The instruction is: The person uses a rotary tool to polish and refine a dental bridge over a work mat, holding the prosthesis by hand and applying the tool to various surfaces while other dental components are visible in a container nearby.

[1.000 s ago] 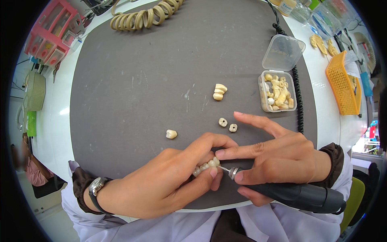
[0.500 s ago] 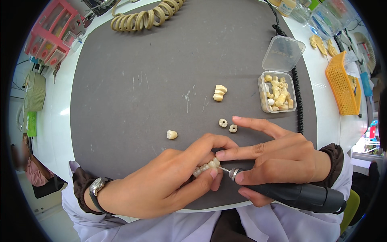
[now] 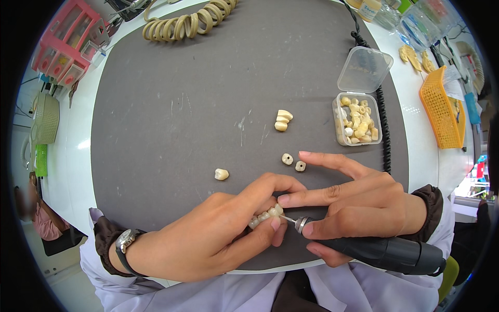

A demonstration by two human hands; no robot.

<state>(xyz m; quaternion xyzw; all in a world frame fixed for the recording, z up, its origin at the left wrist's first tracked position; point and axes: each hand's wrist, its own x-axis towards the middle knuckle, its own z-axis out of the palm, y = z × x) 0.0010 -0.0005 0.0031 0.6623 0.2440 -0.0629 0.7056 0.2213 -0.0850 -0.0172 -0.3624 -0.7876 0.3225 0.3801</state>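
Note:
Between the thumb and fingers of my left hand (image 3: 223, 226) is a curved dental bridge (image 3: 266, 216), a row of several joined tooth crowns. My right hand (image 3: 358, 208) grips a black dental handpiece (image 3: 384, 252). Its thin metal bur (image 3: 287, 218) reaches the right end of the bridge; whether it touches is too small to tell. One right finger rests by my left fingertips, and another stretches out beside two loose crowns with dark holes, the upper crown (image 3: 287, 158) and the lower crown (image 3: 300, 166). A single crown (image 3: 221, 174) lies beyond my left hand.
A joined crown piece (image 3: 283, 120) lies mid-mat. Right of it, an open clear box (image 3: 357, 119) holds several crowns, with a black coiled cord (image 3: 387, 130) alongside. A beige coiled hose (image 3: 189, 22), pink drawers (image 3: 70, 44) and a yellow basket (image 3: 442, 109) stand around the grey mat (image 3: 166, 119).

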